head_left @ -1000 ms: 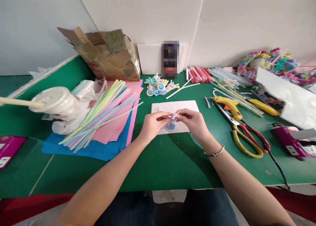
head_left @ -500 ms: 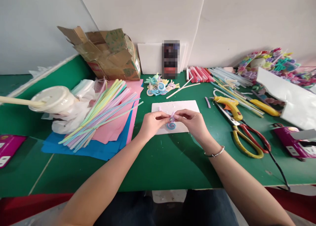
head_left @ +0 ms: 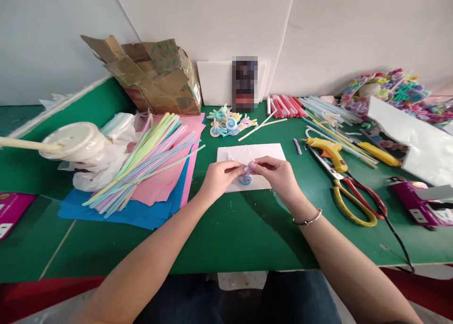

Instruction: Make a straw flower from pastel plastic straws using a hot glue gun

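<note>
Above a white board, my left hand and my right hand meet with fingertips pinched. Between them is a small pipe-cleaner spiral, blue and lilac, with a lilac upper part that both hands grip. The fingertips partly hide that upper part. A short lilac pipe-cleaner piece lies on the board by my left fingers. Another short purple piece rests on the green table, right of the board.
Pastel pipe cleaners lie over coloured sheets at left, near a lidded cup. Finished curls are piled behind the board. To the right are a yellow glue gun, large scissors and a cable. A cardboard box stands behind.
Both hands stay almost in place, with a slight shift of the fingertips on the pipe-cleaner spiral. The rest of the table looks the same.
</note>
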Demonstrator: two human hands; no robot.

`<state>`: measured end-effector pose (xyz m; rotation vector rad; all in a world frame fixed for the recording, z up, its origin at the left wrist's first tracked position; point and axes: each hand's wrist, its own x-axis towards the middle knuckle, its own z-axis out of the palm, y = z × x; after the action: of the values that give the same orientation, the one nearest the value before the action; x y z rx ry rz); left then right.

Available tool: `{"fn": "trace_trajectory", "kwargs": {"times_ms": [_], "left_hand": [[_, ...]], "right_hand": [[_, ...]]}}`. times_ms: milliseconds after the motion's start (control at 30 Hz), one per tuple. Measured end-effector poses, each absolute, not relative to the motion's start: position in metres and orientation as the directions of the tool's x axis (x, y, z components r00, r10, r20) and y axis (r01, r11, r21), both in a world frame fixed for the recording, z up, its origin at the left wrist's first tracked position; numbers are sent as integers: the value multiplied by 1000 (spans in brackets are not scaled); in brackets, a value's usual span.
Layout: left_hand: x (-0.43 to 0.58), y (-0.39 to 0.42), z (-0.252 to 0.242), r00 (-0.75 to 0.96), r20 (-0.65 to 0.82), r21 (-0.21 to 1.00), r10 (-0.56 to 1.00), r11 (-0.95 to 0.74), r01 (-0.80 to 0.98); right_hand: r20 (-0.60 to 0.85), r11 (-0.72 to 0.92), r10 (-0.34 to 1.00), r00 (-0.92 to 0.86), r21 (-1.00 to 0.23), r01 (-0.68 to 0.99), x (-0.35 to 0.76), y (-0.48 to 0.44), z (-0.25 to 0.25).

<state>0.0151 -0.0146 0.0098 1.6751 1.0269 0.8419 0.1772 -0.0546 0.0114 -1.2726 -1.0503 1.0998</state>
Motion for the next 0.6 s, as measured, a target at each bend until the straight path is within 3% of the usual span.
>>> {"fn": "trace_trajectory", "kwargs": {"times_ms": [367,600], "left_hand": [[27,-29,8,325,-102,991,940,123,-44],[40,-33,12,123,-11,993,992,26,-116]], "right_hand": [[-45,5,971,234,-979,-205,169,-56,10],[11,89,946,325,-969,-229,166,-54,4]]}}
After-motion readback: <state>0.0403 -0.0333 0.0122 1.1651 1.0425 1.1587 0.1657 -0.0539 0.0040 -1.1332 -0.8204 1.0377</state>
